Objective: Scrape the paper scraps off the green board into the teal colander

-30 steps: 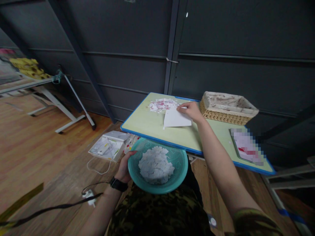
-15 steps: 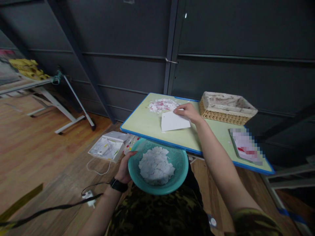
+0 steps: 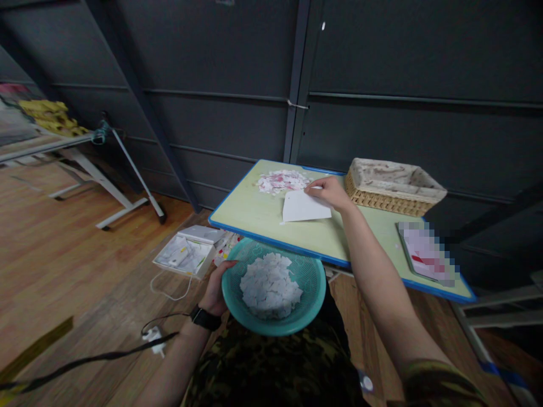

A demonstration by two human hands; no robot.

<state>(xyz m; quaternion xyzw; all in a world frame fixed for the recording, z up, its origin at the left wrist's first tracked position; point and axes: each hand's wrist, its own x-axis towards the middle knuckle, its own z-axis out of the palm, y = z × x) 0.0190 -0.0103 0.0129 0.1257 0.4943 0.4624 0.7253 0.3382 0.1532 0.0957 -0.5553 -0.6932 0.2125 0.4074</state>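
My left hand [image 3: 217, 291] is closed on the rim of a teal plastic colander [image 3: 316, 305], thumb over the edge, just below the table's front edge. White torn paper pieces [image 3: 271, 285] are heaped inside it. Above the table my right hand [image 3: 328, 192] pinches the upper edge of a white sheet of card or stiff paper [image 3: 303, 208]. The sheet is tilted, its lower edge close to the tabletop. Beyond it lies a flat pile of white and pinkish paper scraps [image 3: 282, 181].
The pale yellow-green table [image 3: 237, 209] has a blue edge. On it stand a cloth-lined wicker basket [image 3: 390, 200] and a blurred-out flat device [image 3: 426, 254]. Left on the floor are an open white box [image 3: 184, 254], a cable and a plug [image 3: 153, 337]. A dark metal wall [image 3: 220, 118] stands behind.
The white sheet in my right hand has tilted and shifted slightly right and away from the table's front edge. My left hand still holds the colander in the same place.
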